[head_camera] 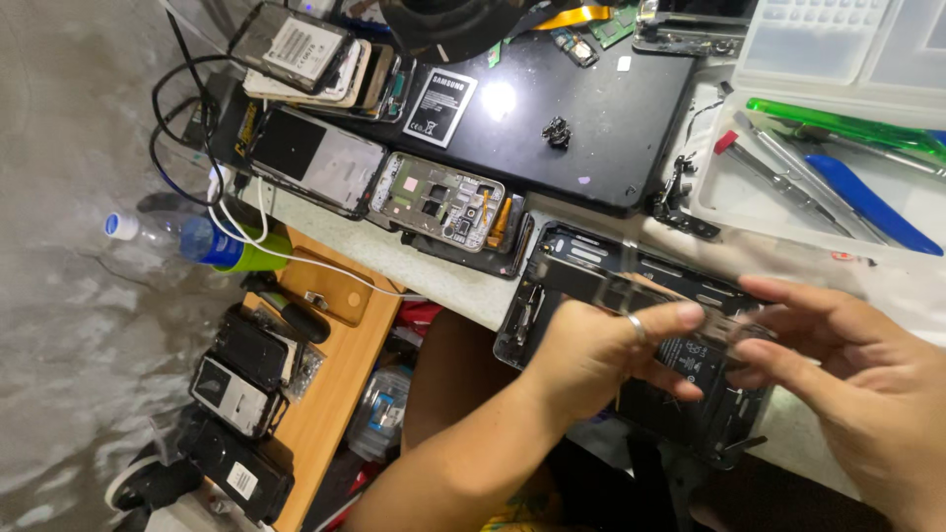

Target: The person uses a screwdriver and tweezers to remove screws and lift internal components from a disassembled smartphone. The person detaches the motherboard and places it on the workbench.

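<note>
Our left hand (pixel 591 360) pinches a thin clear plastic strip (pixel 641 291), and our half-open right hand (pixel 857 379) grips its other end, above the opened black phone body (pixel 705 394) on the pale desk (pixel 443 271). Beyond the phone lies a glossy black tablet (pixel 581 108).

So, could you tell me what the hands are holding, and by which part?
Both hands hold a clear, thin panel over the opened phone: the left hand pinches its near left edge, the right hand its right end.
</note>
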